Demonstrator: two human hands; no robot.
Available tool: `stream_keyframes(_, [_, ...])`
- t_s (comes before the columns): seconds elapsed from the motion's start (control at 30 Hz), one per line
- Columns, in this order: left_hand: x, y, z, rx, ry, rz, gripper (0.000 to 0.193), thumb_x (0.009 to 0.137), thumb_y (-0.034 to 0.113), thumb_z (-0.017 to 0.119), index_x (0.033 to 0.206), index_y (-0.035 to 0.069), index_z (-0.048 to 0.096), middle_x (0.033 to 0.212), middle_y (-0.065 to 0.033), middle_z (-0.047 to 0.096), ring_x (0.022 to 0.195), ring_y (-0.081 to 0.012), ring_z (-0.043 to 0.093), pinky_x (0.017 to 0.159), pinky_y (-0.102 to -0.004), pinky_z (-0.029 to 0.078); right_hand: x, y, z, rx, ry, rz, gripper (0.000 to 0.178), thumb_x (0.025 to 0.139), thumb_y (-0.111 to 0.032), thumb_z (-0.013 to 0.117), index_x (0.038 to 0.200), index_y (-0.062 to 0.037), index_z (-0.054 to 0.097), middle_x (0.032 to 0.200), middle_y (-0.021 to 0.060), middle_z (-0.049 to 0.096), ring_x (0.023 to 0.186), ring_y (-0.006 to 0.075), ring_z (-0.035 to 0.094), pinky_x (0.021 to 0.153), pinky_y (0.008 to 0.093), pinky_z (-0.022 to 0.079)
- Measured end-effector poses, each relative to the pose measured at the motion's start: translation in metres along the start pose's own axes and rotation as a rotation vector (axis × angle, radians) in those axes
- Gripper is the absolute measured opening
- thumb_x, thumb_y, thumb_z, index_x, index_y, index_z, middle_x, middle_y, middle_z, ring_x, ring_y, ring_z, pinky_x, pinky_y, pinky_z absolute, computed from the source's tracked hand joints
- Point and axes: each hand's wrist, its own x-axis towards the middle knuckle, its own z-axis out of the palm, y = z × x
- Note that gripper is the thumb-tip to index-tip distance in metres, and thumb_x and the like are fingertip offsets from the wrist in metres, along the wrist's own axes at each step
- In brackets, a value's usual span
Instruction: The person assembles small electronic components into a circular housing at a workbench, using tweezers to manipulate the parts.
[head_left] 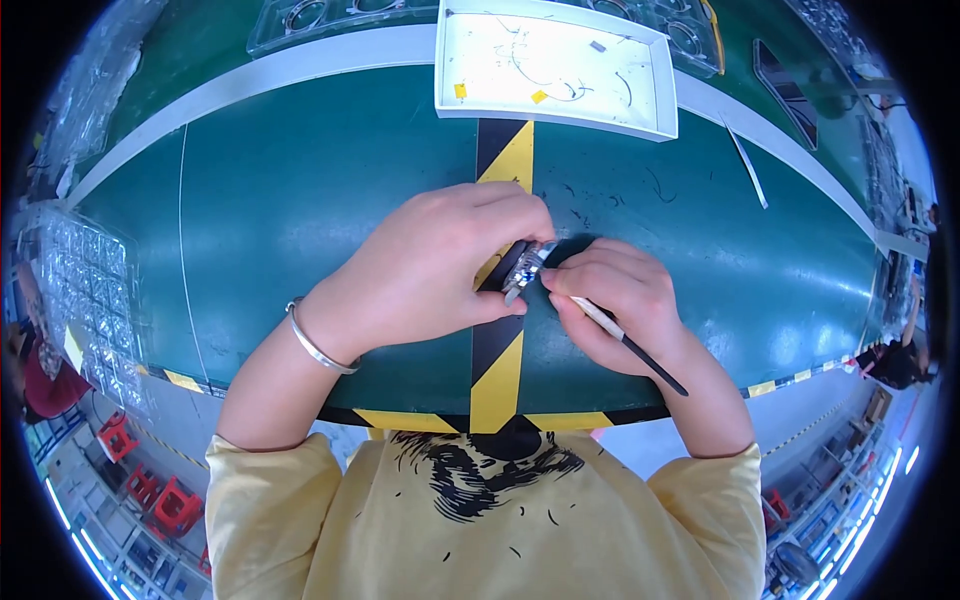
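My left hand (430, 250), with a silver bangle (320, 345) on its wrist, grips a small shiny metal part (524, 270) between thumb and fingers, above the striped tape at the table's middle. Much of the part is covered by the fingers. My right hand (630, 295) is closed around a slim pen-like tool (640, 350), pale toward the fingers and black at its rear end. Its fingertips are right beside the metal part. The working tip of the tool is hidden, so I cannot tell whether it touches the part.
A white shallow box (556, 70) with wire scraps and yellow bits stands at the far side of the green table (300, 160). Dark thread-like scraps (600, 195) lie beyond my right hand. A thin pale strip (746, 165) is at right, clear plastic trays (90, 300) at left.
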Motion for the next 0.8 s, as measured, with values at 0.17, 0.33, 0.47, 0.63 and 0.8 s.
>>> stream_keyframes(0.17, [0.0031, 0.0069, -0.0033, 0.01, -0.026, -0.158, 0.054, 0.06, 0.016, 0.096, 0.101, 0.01, 0.061, 0.089, -0.0019, 0.062, 0.064, -0.019, 0.053, 0.059, -0.0317, 0.046, -0.0007, -0.0008, -0.0012, -0.014, -0.009, 0.001, 0.019, 0.076, 0.006, 0.075, 0.093, -0.0014, 0.071, 0.087, 0.0122, 0.073, 0.07, 0.0285, 0.069, 0.063, 0.0361, 0.053])
stream_keyframes(0.33, [0.0029, 0.0073, -0.0042, 0.012, -0.021, -0.169, 0.056, 0.058, 0.017, 0.096, 0.099, 0.01, 0.058, 0.082, -0.0011, 0.059, 0.064, -0.0185, 0.052, 0.058, -0.0315, 0.045, -0.0028, 0.0006, -0.0017, 0.026, 0.031, 0.032, 0.019, 0.076, 0.004, 0.076, 0.094, -0.0023, 0.071, 0.086, 0.0113, 0.073, 0.068, 0.0275, 0.068, 0.062, 0.0357, 0.052])
stream_keyframes(0.47, [0.0021, 0.0072, -0.0044, 0.015, -0.036, -0.2, 0.056, 0.058, 0.016, 0.096, 0.097, 0.01, 0.056, 0.075, -0.0013, 0.056, 0.067, -0.0198, 0.055, 0.061, -0.0328, 0.045, -0.0008, -0.0007, -0.0018, 0.029, 0.017, 0.028, 0.02, 0.076, 0.004, 0.077, 0.094, -0.0028, 0.072, 0.085, 0.011, 0.073, 0.067, 0.0272, 0.068, 0.061, 0.0354, 0.051])
stream_keyframes(0.63, [0.0033, 0.0096, -0.0037, 0.019, -0.021, -0.216, 0.055, 0.059, 0.014, 0.095, 0.095, 0.01, 0.053, 0.075, -0.0027, 0.056, 0.069, -0.0222, 0.058, 0.063, -0.0357, 0.046, -0.0014, -0.0013, -0.0024, 0.042, 0.022, 0.048, 0.021, 0.076, 0.004, 0.076, 0.095, -0.0027, 0.072, 0.084, 0.011, 0.073, 0.067, 0.0272, 0.068, 0.061, 0.0355, 0.051])
stream_keyframes(0.8, [0.002, 0.0091, -0.0044, 0.022, -0.049, -0.223, 0.054, 0.061, 0.017, 0.094, 0.095, 0.01, 0.052, 0.076, -0.0042, 0.058, 0.071, -0.0241, 0.061, 0.064, -0.0377, 0.048, -0.0006, -0.0026, -0.001, 0.033, 0.023, 0.049, 0.02, 0.076, 0.005, 0.075, 0.094, -0.0029, 0.073, 0.084, 0.011, 0.073, 0.068, 0.0273, 0.069, 0.062, 0.0356, 0.052])
